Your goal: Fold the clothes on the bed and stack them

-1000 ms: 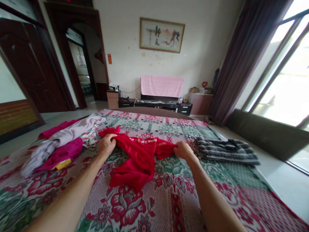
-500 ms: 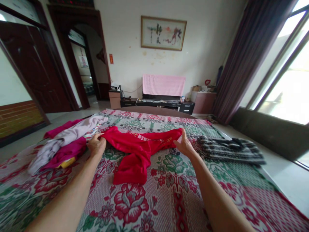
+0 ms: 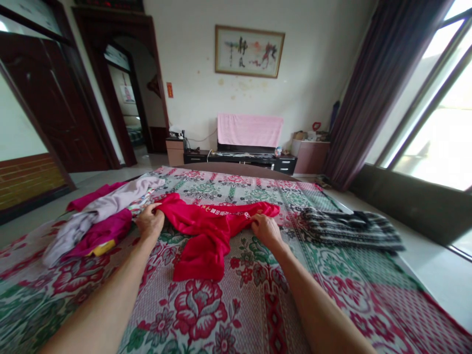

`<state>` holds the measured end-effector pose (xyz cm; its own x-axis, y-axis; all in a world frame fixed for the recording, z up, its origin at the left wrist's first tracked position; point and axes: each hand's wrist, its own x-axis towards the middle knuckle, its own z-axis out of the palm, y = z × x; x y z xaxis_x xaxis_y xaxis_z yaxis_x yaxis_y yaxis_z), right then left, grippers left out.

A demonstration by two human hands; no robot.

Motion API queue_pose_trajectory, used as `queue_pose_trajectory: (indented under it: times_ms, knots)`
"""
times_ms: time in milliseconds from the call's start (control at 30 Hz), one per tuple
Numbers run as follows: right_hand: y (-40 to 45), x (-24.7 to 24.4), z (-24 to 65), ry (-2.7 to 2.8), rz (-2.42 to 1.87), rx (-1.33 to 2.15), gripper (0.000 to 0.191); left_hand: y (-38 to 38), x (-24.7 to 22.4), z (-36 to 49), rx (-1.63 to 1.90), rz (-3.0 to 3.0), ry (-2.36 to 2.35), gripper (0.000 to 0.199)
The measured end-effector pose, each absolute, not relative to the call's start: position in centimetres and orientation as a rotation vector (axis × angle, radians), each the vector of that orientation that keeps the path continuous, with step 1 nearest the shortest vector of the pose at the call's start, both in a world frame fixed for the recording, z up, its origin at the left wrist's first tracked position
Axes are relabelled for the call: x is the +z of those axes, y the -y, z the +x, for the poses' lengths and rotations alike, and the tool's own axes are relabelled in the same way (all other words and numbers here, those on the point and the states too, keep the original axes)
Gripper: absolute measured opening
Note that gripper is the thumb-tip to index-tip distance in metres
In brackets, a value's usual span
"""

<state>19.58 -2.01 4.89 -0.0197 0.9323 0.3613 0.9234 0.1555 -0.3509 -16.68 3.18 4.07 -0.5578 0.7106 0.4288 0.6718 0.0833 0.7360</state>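
Observation:
A red garment (image 3: 206, 231) with pale lettering along its far part lies on the flowered bedspread (image 3: 199, 312), one section folded toward me. At its left end, my left hand (image 3: 150, 220) pinches the cloth. My right hand (image 3: 266, 230) is closed on the near edge of the garment's right part, and a red end of cloth sticks out beyond the fingers.
Left of the garment lies a loose pile of magenta, pale grey and patterned clothes (image 3: 106, 211). A black-and-white striped garment (image 3: 350, 230) lies folded on the right. Farther back stands a low black cabinet (image 3: 285, 163) below a pink cloth (image 3: 250, 129).
My right hand has moved left and slightly nearer, from the garment's right tip to its near edge, and its fingers have closed. The right end of the cloth has dropped a little.

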Motion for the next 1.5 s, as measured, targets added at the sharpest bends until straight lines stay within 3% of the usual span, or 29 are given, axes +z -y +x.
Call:
queue_pose_trajectory:
  times_ms: [267, 433, 533, 667, 800, 967, 1200, 1333, 1500]
  knots:
    - [1.0, 6.2, 23.9, 1.249, -1.927, 0.090, 0.039, -3.5, 3.8, -16.7, 1.572, 1.498, -2.279, 0.038]
    - [1.8, 6.7, 22.9, 1.422, -2.063, 0.015, 0.047, -4.1, 2.9, -16.6, 1.508, 1.740, -2.239, 0.037]
    - [2.6, 7.7, 20.5, 1.560, -1.986, -0.123, 0.038, -4.4, 2.6, -16.8, 1.496, 1.779, -2.245, 0.037]
    - [4.2, 8.3, 16.1, 2.068, -1.786, 0.179, 0.025, -4.3, 2.6, -16.9, 1.462, 1.766, -2.277, 0.038]
    - [6.0, 7.4, 12.7, 2.260, -1.727, 0.250, 0.044, -4.0, 2.9, -16.7, 1.458, 1.744, -2.306, 0.038]
    - [7.1, 7.0, 11.5, 2.374, -1.748, 0.129, 0.025, -3.5, 3.4, -16.4, 1.478, 1.741, -2.300, 0.037]
    - [5.0, 8.2, 13.1, 2.159, -1.857, 0.163, 0.029, -3.3, 4.1, -16.4, 1.560, 1.626, -2.238, 0.030]
    - [2.9, 9.5, 16.7, 1.852, -1.936, 0.155, 0.036, -3.4, 4.8, -15.6, 1.404, 1.607, -2.069, 0.035]
    - [1.0, 11.7, 21.5, 1.809, -1.871, 0.125, 0.036, -3.4, 6.1, -14.4, 1.323, 1.989, -2.105, 0.036]
